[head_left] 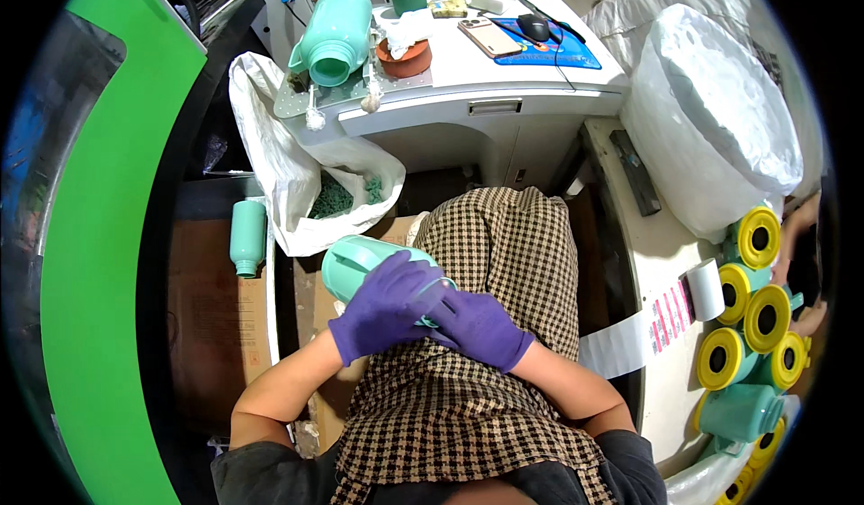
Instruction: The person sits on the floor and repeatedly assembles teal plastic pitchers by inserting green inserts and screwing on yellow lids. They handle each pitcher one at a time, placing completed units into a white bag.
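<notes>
Purple-gloved hands are meeting over a mint-green jug [360, 266] that is lying on the person's lap, on a brown checked apron [504, 244]. The left hand [382, 311] is spreading across the jug's upper side with its fingers draped over the body, and the right hand [481, 325] is pressing in from the right, its fingers reaching under the left hand's fingertips toward the jug's near end; both are closed around the jug, holding it, though what the fingertips are doing at that end is hidden. The jug is lying tilted, its rounded far part sticking out past the left hand toward the upper left. Judging by the layout, this piece is partway through being handled: it is sitting in the lap rather than with the finished-looking ones, a cluster of green jugs with yellow caps [751, 325] that are stacking up at the far right beside a white label roll [706, 289]. One more jug [335, 32] is lying on its side, mouth open, on a metal fixture at the edge of the white desk [504, 73], and another [247, 235] is resting by itself at the left, well apart from the hands. A white sack [288, 172] holding green scraps is hanging open just beyond the lap jug. So some pieces are looking done, and at least the held one and the two loose ones are appearing to remain.
</notes>
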